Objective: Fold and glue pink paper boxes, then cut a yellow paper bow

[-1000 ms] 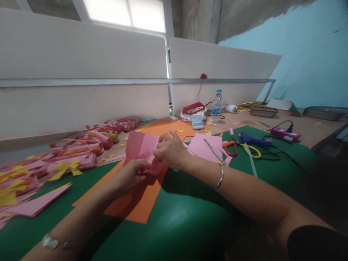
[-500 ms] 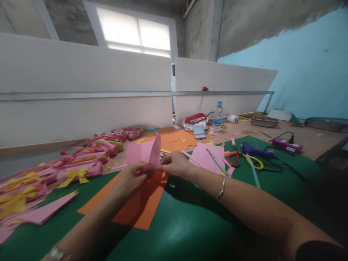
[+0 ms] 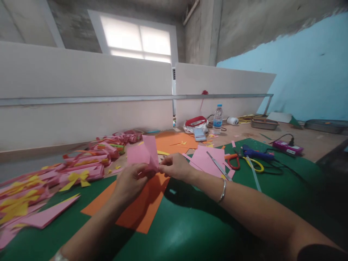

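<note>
A folded pink paper sheet (image 3: 143, 152) stands up between both hands, just above an orange sheet (image 3: 141, 206) lying on the green cutting mat (image 3: 190, 224). My left hand (image 3: 130, 179) pinches the paper's lower edge from the left. My right hand (image 3: 175, 166), with a silver bangle on the wrist, pinches the same lower corner from the right. The fingertips of both hands meet at the fold.
Finished pink and yellow paper pieces (image 3: 70, 168) pile up at the left. More pink sheets (image 3: 208, 159) with a metal ruler (image 3: 219, 166), scissors (image 3: 244, 162) and a blue glue gun (image 3: 257, 154) lie to the right. A water bottle (image 3: 217, 119) stands at the back by the white partition.
The pink paper went from lying spread out to being folded and lifted upright between my fingertips. My right hand slid from the sheet's top down to the lower corner. The view tilted up.
</note>
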`<state>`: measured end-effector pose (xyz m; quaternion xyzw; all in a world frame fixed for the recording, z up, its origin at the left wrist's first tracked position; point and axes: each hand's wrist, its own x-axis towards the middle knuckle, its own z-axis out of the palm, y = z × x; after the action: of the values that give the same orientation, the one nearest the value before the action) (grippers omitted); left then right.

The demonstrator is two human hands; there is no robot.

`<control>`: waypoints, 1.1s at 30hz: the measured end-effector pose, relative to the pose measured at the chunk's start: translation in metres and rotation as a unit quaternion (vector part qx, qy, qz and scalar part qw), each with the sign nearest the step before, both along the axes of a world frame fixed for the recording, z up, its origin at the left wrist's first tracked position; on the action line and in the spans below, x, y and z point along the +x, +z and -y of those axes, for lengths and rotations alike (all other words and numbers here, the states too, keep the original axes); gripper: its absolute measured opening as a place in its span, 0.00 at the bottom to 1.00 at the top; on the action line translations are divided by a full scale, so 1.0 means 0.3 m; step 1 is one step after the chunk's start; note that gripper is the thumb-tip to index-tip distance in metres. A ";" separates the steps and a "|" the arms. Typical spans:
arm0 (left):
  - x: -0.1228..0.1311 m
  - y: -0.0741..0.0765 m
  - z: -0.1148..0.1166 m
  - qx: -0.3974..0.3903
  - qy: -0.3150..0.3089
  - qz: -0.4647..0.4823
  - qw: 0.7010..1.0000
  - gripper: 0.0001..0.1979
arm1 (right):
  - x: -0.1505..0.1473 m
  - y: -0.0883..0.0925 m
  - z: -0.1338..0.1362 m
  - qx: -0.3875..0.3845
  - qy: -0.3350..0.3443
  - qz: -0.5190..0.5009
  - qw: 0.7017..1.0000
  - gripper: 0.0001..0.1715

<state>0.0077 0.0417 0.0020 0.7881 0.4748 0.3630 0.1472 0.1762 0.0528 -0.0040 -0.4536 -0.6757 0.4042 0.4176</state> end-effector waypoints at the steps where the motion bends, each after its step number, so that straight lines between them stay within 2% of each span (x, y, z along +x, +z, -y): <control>1: 0.000 0.002 0.003 0.016 0.011 -0.010 1.000 0.08 | 0.000 0.002 0.001 -0.006 0.005 -0.005 1.000 0.05; 6: 0.003 0.013 0.012 0.077 0.043 -0.058 0.994 0.09 | 0.004 0.019 0.007 -0.038 0.030 -0.021 0.999 0.07; 11: 0.003 0.008 0.009 0.100 0.037 -0.095 0.990 0.10 | 0.010 0.018 0.005 -0.040 0.036 -0.011 0.998 0.07; 16: 0.009 0.004 0.013 0.124 0.060 -0.096 0.986 0.07 | 0.003 -0.012 -0.011 0.005 -0.060 0.032 0.998 0.07; 20: 0.019 0.006 0.020 0.170 0.069 -0.091 0.979 0.22 | 0.006 -0.016 -0.018 0.056 -0.123 0.076 0.988 0.07; 22: 0.022 0.007 0.021 0.190 0.056 -0.106 0.974 0.19 | 0.009 -0.011 -0.017 0.078 -0.130 0.093 0.984 0.07; 25: 0.021 0.008 0.020 0.203 0.044 -0.115 0.971 0.09 | 0.011 -0.006 -0.012 0.112 -0.113 0.109 0.981 0.07; 30: 0.004 0.010 0.014 0.188 0.052 -0.092 0.977 0.07 | 0.004 -0.005 0.006 0.163 -0.031 0.112 0.980 0.08; 33: -0.001 0.014 0.013 0.185 0.061 -0.084 0.977 0.07 | 0.000 -0.001 0.020 0.184 -0.007 0.110 0.977 0.05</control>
<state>0.0076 0.0380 0.0062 0.7989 0.4577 0.3849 -0.0639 0.1761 0.0468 -0.0042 -0.4157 -0.7771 0.2178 0.4193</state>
